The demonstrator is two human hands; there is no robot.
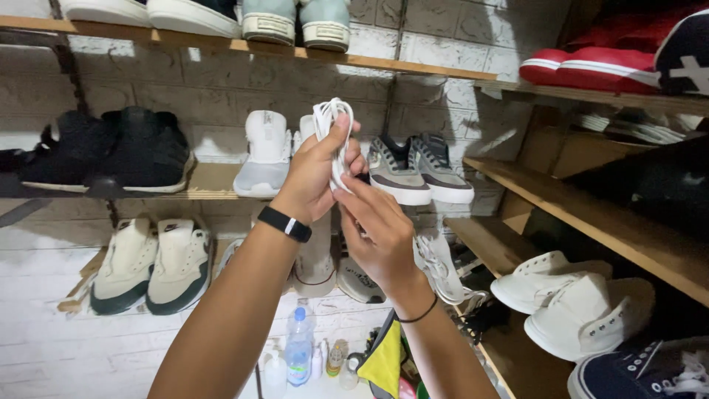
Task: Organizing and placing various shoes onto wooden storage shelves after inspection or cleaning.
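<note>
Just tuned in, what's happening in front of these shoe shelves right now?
A person stands facing wooden shelves of shoes. The left hand, with a black wristband, holds a bunch of white shoelaces raised at chest height. The right hand pinches the lower part of the same laces. Grey sneakers and a white pair sit on the shelf behind; bottles stand below.

Low in the view, on the floor, stand a clear plastic bottle (298,353) with blue label and 1 small yellow-labelled bottle (336,359).
</note>
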